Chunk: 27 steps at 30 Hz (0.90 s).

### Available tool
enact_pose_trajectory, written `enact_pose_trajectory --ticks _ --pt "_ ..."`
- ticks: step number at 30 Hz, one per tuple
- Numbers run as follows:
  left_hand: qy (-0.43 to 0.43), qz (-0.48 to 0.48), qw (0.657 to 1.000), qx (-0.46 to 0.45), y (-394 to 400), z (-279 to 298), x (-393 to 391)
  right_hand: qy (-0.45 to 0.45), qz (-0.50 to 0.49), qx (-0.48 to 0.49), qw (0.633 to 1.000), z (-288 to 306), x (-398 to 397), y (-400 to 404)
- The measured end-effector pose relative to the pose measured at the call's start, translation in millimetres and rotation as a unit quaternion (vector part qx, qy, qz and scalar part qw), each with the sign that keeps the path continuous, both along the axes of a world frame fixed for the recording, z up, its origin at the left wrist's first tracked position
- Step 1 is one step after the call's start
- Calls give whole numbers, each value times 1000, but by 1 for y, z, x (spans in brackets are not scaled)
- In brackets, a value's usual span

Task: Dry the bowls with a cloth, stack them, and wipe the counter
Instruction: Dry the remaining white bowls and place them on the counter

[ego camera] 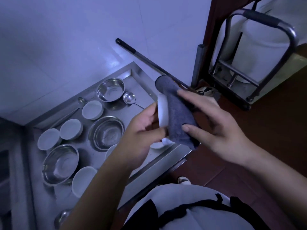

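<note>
The small white ceramic bowl (162, 112) is gripped by the left hand (141, 130); the grey cloth (178, 113), pressed on by the right hand's (216, 123) fingers, is best rubbed around it

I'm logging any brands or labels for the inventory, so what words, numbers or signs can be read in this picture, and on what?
None can be read.
White bowl held in the left hand: no print visible.
Grey cloth under the right hand: no tag visible.
Steel bowls and white bowls on the counter: plain, no marks.
Black pole handle: faint texture, too blurred to read.
</note>
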<state>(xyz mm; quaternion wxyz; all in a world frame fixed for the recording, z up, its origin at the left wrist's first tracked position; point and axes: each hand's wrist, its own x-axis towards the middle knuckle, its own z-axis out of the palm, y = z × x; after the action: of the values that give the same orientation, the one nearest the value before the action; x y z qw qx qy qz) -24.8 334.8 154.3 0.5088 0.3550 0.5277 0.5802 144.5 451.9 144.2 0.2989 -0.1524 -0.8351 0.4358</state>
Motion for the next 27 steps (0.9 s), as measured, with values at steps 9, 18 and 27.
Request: enact_pose_trajectory --ticks 9,18,27 --pt "37 -59 997 -21 7 15 5 -52 148 1 988 18 6 36" --pt "69 -43 997 -9 -1 19 12 -45 194 -276 940 33 -17 65" --pt "-169 69 968 173 -4 21 5 66 142 -414 897 12 -27 39"
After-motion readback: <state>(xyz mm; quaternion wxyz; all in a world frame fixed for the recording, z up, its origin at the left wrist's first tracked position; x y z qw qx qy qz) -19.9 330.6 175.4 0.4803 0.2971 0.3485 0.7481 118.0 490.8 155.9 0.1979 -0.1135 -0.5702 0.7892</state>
